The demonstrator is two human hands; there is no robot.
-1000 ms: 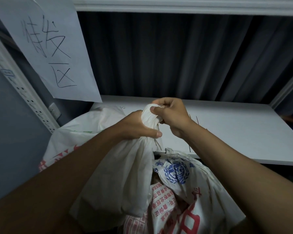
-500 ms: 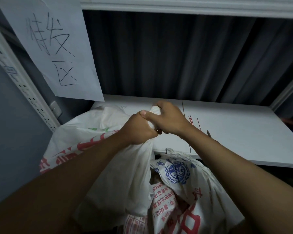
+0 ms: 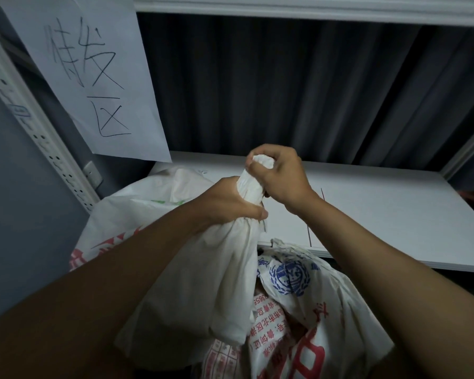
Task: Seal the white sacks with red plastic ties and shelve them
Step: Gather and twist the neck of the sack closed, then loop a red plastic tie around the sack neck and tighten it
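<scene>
Both hands [image 3: 230, 206] twist crinkled sack [image 3: 203, 283] — tight.

I have a single view, from the wide-angle camera worn on the person's head, looking forward and slightly down over both forearms into a shelving bay. It sits close: the left hand [image 3: 230, 203] and right hand [image 3: 281, 177] fill the centre around the gathered neck of a white sack [image 3: 203, 274], with the white shelf [image 3: 381, 214] just beyond them and the dark curtain [image 3: 285, 86] closing off the back. A handwritten paper sign [image 3: 99, 77] hangs at upper left; straight edges bow near the borders, and no second view overlaps this one.
</scene>
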